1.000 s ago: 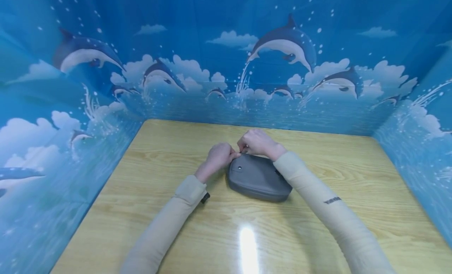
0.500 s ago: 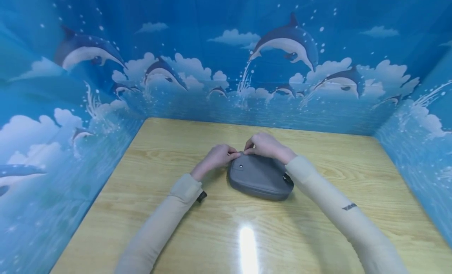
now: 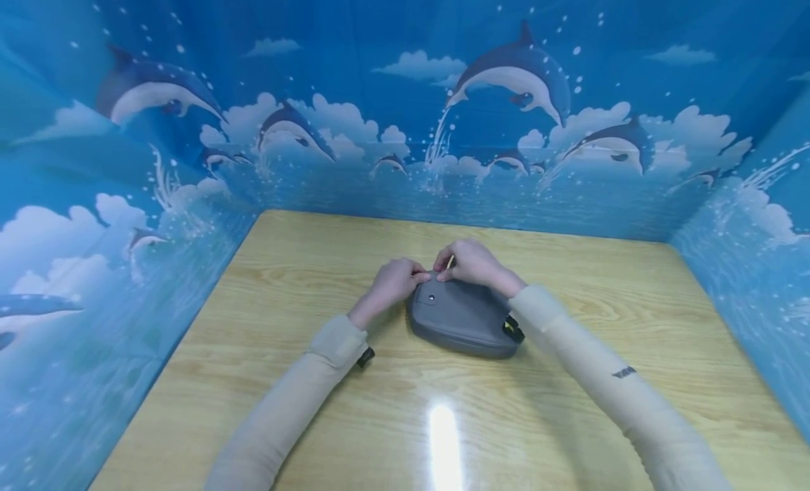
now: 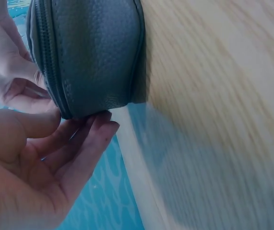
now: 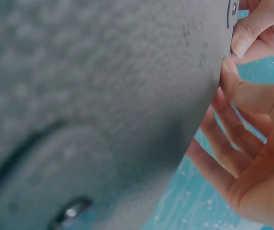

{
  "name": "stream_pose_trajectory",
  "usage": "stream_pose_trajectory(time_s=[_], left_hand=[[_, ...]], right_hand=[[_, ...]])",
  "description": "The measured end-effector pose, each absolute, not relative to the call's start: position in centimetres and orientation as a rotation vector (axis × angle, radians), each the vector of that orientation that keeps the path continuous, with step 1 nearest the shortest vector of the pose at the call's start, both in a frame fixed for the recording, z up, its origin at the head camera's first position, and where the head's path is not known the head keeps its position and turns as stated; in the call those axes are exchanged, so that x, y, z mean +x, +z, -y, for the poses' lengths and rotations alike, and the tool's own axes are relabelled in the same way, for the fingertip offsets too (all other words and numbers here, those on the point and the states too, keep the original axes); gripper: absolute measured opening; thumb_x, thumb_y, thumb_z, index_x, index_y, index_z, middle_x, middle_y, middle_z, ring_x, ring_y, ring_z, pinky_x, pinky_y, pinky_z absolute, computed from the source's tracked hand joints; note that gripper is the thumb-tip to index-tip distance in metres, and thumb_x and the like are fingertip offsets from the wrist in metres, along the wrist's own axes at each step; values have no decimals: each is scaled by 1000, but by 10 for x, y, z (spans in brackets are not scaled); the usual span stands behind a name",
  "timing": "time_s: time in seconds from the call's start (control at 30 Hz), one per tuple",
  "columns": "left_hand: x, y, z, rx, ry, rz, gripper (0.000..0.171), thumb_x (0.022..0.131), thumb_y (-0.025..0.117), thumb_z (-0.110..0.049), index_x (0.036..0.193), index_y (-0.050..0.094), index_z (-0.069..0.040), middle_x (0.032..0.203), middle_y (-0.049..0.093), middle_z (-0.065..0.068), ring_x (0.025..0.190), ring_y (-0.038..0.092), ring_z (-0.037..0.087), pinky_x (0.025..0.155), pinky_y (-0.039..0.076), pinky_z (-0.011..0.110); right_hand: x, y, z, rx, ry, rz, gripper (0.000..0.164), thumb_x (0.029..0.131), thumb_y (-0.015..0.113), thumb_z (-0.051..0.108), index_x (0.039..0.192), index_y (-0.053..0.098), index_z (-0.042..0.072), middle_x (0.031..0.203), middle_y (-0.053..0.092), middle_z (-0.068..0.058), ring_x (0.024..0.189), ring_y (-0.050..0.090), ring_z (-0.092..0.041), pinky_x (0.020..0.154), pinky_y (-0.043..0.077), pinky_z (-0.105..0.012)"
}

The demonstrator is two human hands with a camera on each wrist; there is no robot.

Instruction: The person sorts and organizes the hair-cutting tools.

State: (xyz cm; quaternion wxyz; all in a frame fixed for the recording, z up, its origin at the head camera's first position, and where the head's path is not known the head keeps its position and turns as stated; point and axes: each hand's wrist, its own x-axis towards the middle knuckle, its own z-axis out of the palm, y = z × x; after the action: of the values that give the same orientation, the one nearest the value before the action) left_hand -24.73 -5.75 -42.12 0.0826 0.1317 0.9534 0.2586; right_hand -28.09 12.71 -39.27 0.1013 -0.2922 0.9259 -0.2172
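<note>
A small grey leather zip bag point(image 3: 468, 315) lies on the table, one snap stud showing near its left end. At its far left corner my left hand point(image 3: 394, 278) pinches the edge between thumb and fingers. Close beside it, my right hand point(image 3: 471, 261) pinches the far edge. The left wrist view shows the zipper point(image 4: 48, 57) running down the bag's side to the left hand's thumb. In the right wrist view the right thumb point(image 5: 237, 88) presses on the edge with the fingers behind it, and the left hand point(image 5: 264, 28) is just above. The zipper pull is hidden by the hands.
The wooden table point(image 3: 304, 421) carries a bright light reflection near its front. Blue curtains point(image 3: 354, 188) printed with dolphins enclose its back and sides. A black wrist device point(image 3: 512, 329) beneath the right cuff overlaps the bag's right end.
My right hand has shifted a little to the right along the far edge, its forearm swinging outward. My left hand stays at the corner, and the bag has barely moved.
</note>
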Motion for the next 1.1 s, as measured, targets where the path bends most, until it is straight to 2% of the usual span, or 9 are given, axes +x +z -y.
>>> stream_pose_trajectory(time_s=[0.23,0.43,0.6,0.83,0.97,1.1], left_hand=[[-245,-421,55,349,778,-2871,30,102,61,-32,112,78,-10,105,77,5,76,63,15,68,48,30],[-247,-423,53,327,808,-2872,28,102,62,-30,109,79,-10,97,77,4,67,55,13,63,40,26],[-248,-425,52,319,845,-2874,26,101,63,-29,108,79,-10,93,77,3,64,52,12,61,38,24],[-246,-424,54,334,859,-2855,27,102,62,-29,109,80,-10,90,76,3,60,48,10,56,36,22],[-244,-421,56,312,832,-2871,28,101,63,-31,103,81,-10,76,71,1,56,45,10,53,33,22],[-243,-420,57,295,816,-2895,29,100,64,-33,96,82,-11,59,56,-3,51,40,9,51,30,23]], right_hand=[[-278,-389,-123,-727,-677,-2772,16,83,86,20,95,81,11,92,78,-3,82,69,-17,73,54,-33],[-280,-392,-118,-643,-694,-2719,12,86,82,14,96,78,9,89,74,-4,78,63,-17,70,48,-29],[-282,-394,-118,-583,-775,-2635,11,89,78,6,100,77,4,90,74,-7,78,62,-17,69,48,-26],[-282,-390,-121,-438,-900,-2509,12,93,74,8,103,77,4,97,75,-6,81,63,-15,73,51,-26],[-283,-390,-122,-382,-936,-2440,16,96,70,8,109,74,1,101,72,-10,83,59,-17,74,47,-27],[-285,-391,-118,-369,-913,-2417,14,98,66,6,109,71,-1,97,66,-9,78,51,-16,69,43,-27]])
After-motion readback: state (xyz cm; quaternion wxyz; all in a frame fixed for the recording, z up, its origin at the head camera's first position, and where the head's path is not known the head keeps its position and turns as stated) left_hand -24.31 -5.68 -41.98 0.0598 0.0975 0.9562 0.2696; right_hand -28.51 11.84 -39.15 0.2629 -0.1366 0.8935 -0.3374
